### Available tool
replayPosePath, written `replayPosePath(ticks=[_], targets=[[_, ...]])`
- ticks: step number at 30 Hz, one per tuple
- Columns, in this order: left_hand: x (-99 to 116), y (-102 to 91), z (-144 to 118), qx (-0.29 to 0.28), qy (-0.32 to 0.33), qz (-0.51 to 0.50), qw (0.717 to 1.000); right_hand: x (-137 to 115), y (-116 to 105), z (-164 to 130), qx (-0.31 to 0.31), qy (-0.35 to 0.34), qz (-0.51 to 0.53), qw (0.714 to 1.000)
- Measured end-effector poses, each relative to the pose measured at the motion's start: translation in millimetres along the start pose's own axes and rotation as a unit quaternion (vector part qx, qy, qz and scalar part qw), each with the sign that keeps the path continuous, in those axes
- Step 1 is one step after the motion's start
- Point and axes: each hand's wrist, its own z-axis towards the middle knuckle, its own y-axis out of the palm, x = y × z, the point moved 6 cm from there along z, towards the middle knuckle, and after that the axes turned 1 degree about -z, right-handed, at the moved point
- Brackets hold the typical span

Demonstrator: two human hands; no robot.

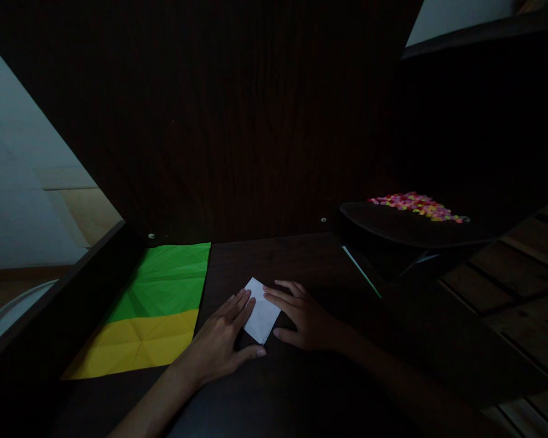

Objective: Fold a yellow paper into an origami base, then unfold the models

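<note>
A small piece of white paper (262, 317), folded into a diamond shape, lies flat on the dark wooden surface (274, 261). Its lower corner points toward me and shows layered edges. My left hand (226, 334) rests with its fingertips on the paper's left side, the thumb stretched out below the lower corner. On the other side, my right hand (304, 316) touches the upper right edge with its fingertips, its thumb apart near the right corner. Both hands have their fingers stretched out, pressing the paper without gripping it.
Left of my hands lie creased green paper (173, 280) and yellow paper (141, 344). A thin green-white strip (361, 271) lies to the right. Farther right, a pile of small pink and yellow pieces (420, 205) sits on a dark curved ledge. A dark wooden panel (237, 121) rises behind.
</note>
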Motion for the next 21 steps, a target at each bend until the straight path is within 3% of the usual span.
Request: replayPosePath(ticks=[12,21], targets=[[2.9,0.7,1.5,-0.017,0.013,-0.003,1.0,-3.7,0.8,0.3,-0.009,-0.025,-0.025,0.999],[1.2,2.2,1.2,0.007,0.001,0.008,1.0,-3.2,1.7,0.7,-0.017,-0.024,-0.016,0.999]])
